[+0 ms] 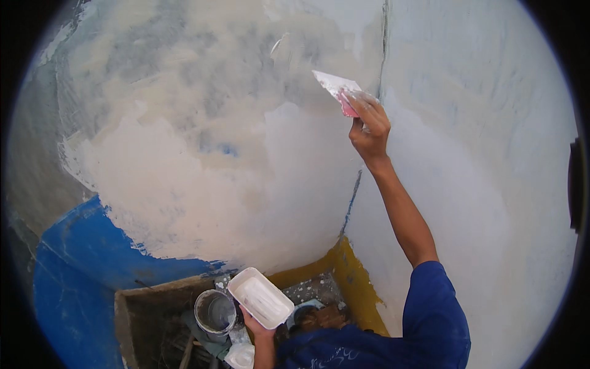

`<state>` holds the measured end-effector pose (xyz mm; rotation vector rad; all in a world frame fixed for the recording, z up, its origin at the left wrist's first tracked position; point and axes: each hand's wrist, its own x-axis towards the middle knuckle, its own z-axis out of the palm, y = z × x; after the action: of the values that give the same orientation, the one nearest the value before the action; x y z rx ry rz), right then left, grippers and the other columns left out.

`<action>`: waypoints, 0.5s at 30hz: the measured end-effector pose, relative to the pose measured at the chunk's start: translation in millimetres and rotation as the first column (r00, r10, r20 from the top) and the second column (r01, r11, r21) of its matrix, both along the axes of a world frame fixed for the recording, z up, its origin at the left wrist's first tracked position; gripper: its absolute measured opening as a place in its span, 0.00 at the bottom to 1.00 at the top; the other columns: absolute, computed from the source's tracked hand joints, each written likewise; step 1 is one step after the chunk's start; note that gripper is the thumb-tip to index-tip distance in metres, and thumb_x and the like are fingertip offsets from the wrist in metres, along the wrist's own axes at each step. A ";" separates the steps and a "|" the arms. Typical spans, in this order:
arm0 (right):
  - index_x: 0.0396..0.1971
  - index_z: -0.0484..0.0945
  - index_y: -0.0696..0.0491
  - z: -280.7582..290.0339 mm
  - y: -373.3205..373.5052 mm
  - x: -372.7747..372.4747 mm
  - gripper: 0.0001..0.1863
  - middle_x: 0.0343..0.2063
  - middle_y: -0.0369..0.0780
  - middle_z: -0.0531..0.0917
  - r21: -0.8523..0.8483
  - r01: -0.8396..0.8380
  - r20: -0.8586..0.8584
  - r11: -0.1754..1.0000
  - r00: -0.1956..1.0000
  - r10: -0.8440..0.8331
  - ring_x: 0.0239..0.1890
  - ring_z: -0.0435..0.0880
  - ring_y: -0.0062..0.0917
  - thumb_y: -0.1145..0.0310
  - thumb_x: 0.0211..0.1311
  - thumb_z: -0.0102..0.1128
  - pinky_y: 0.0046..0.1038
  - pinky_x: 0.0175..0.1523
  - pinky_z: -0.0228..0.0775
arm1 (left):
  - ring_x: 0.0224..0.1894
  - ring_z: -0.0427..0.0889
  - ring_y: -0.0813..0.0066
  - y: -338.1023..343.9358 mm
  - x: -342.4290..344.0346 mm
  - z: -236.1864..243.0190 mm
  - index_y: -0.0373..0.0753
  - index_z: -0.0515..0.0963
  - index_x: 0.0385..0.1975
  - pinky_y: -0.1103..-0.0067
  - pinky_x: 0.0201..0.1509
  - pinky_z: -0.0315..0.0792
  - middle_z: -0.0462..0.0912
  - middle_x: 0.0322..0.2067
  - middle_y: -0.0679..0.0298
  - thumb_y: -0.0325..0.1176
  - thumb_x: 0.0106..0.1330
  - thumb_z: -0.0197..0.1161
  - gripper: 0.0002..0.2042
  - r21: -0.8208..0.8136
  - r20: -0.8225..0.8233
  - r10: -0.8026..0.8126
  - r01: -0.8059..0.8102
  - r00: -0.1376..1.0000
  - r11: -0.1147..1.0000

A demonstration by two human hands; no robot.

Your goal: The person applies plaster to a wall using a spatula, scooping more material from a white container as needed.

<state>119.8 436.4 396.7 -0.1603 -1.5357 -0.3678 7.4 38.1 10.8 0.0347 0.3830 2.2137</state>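
Observation:
My right hand (370, 128) is raised near the wall corner, its fingers closed on a putty knife (335, 84) with a wide blade and a pink part by the fingers. White paste smears the blade and my fingers. The blade is close to the left wall (233, 178); whether it touches cannot be told. Low down, my left hand (258, 329) grips a white rectangular tub (261, 298) from beneath and the side. Whitish paste coats the tub's inside. Fresh white filler covers much of the left wall, with grey patches above and a small dab of paste standing out.
Below stands a grey bucket (215, 312) beside a box-like concrete trough (123, 326) with sticks and cloth. A white plastic bag (239, 355) lies near it. Blue paint (80, 277) and a yellow band (356, 289) mark the lower walls. The right wall (467, 184) is whitish.

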 end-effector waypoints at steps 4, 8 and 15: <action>0.55 0.82 0.46 82.9 54.5 0.3 0.34 0.47 0.38 0.87 0.057 0.084 -0.104 0.995 0.992 -0.078 0.56 0.80 0.37 0.90 0.47 0.56 0.36 0.57 0.74 | 0.65 0.71 0.51 3.2 0.4 -11.1 0.46 0.61 0.71 0.50 0.69 0.65 0.69 0.67 0.59 0.63 0.72 0.46 0.35 -0.011 0.028 -0.013 0.013 1.000 1.000; 0.57 0.81 0.45 10.7 65.7 -20.7 0.35 0.50 0.39 0.85 -0.024 0.156 0.047 0.987 0.987 -0.155 0.61 0.77 0.37 0.89 0.48 0.55 0.38 0.61 0.73 | 0.65 0.71 0.51 5.6 2.0 -7.7 0.46 0.61 0.71 0.51 0.69 0.65 0.69 0.67 0.59 0.64 0.71 0.46 0.35 -0.013 0.065 -0.040 0.041 0.997 0.999; 0.48 0.85 0.47 102.1 47.1 20.7 0.28 0.41 0.40 0.88 0.050 0.025 -0.142 0.998 0.990 -0.018 0.46 0.84 0.37 0.88 0.47 0.56 0.33 0.49 0.77 | 0.60 0.77 0.53 14.5 13.6 22.3 0.46 0.64 0.69 0.51 0.64 0.71 0.75 0.62 0.59 0.61 0.73 0.44 0.32 -0.040 0.136 -0.026 0.032 0.990 0.999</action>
<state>140.5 483.5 498.7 -0.1594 -1.3841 -0.4046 20.9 52.6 33.1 -0.1317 0.3513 2.1643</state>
